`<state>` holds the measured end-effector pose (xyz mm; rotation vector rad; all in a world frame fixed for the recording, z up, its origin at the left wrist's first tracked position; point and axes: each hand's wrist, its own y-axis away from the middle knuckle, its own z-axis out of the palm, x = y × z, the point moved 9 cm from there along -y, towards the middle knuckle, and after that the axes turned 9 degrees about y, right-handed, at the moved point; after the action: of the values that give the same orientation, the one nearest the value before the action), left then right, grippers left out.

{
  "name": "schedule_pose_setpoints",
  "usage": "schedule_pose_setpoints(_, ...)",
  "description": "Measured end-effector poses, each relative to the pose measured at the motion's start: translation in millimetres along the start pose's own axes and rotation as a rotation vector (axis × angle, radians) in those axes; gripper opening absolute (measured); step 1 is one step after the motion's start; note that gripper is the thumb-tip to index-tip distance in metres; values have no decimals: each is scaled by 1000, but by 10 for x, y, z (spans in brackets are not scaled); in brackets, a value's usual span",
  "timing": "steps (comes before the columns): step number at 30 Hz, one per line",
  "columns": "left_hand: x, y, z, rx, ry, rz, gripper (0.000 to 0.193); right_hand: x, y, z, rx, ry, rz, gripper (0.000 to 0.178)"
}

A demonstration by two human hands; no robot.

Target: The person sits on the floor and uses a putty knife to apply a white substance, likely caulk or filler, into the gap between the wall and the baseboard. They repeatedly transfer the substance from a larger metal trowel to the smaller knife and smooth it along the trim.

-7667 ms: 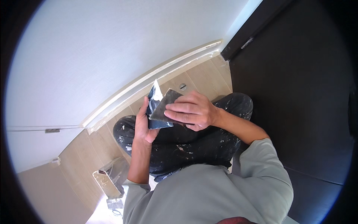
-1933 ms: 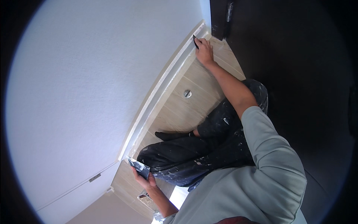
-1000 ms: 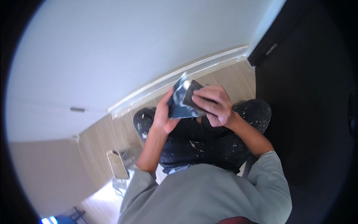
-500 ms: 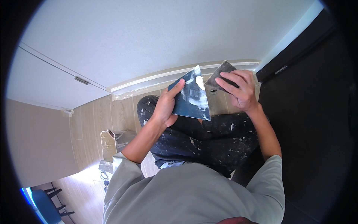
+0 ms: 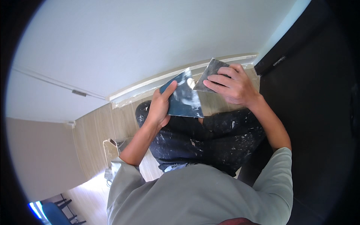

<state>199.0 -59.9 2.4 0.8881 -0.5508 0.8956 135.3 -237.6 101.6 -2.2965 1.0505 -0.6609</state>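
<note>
My left hand [image 5: 160, 107] grips a dark blue flat board [image 5: 176, 99], its thumb on the upper face and the other fingers underneath. White filler is smeared across the board, with a thicker dab near its right edge. In my right hand [image 5: 236, 84] is a grey metal scraper blade [image 5: 211, 73], pinched with several fingers spread over its face. The blade's lower left corner reaches the board's right edge beside the dab; whether they touch I cannot tell. Both tools are held above my paint-spotted dark trousers [image 5: 195, 144].
A pale baseboard [image 5: 146, 87] runs along the foot of the white wall [image 5: 157, 37] ahead. A dark door or panel [image 5: 311, 112] stands close on the right. On the wood-look floor [image 5: 92, 133] at left sits a filler-stained container [image 5: 111, 150]. A blue chair [image 5: 56, 213] is farther back at lower left.
Both hands have shifted a little left in view, along with their tools. The scraper's corner has moved down toward the board's right edge. The view itself has also turned slightly.
</note>
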Motion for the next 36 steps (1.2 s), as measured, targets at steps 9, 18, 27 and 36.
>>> schedule_pose_setpoints(9, 57, -181, -1303, 143, 143, 187, 37, 1905, 2099, 1124, 162, -179, 1028, 45)
schedule_pose_setpoints(18, -189, -59, -2078, 347, 224, 220, 31, 2774, 3798, 1956, 184, 45, 1755, 38)
schedule_pose_setpoints(27, -120, -71, -1971, 376, 165, 251, 30, 2859, 3842, 2190, 177, 150, 1741, 42)
schedule_pose_setpoints(36, -123, -67, -1918, 393, 184, 277, 28, 2866, 3764, 2225, 118, 244, 1690, 41)
